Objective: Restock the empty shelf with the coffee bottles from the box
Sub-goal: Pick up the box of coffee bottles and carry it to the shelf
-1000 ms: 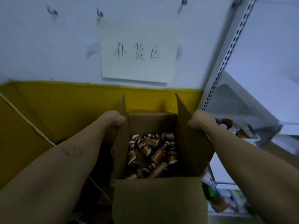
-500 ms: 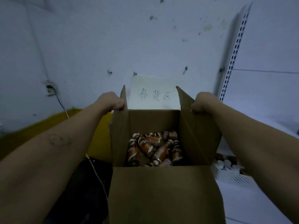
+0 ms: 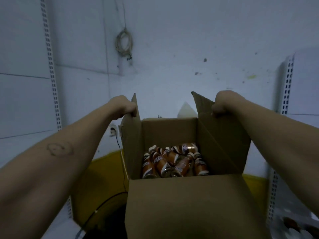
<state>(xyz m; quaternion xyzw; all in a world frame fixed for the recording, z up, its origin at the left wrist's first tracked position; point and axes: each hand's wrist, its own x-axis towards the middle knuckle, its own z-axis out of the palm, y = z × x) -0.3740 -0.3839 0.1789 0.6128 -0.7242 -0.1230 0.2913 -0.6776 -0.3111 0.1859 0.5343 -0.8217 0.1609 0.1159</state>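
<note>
Holds the box (image 3: 189, 204) by its upright side flaps (image 3: 222, 140), left hand (image 3: 123, 106) and right hand (image 3: 224, 105) each curled tight over one, bottles (image 3: 172, 163) heaped between and below them

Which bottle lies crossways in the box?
The bottle farthest back, against the far wall of the box. It lies left to right, while the others point roughly front to back.

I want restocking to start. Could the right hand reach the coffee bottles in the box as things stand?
Probably not yet: the right hand grips the right flap of the box. Nothing covers the coffee bottles, so once it lets go the way looks free.
</note>
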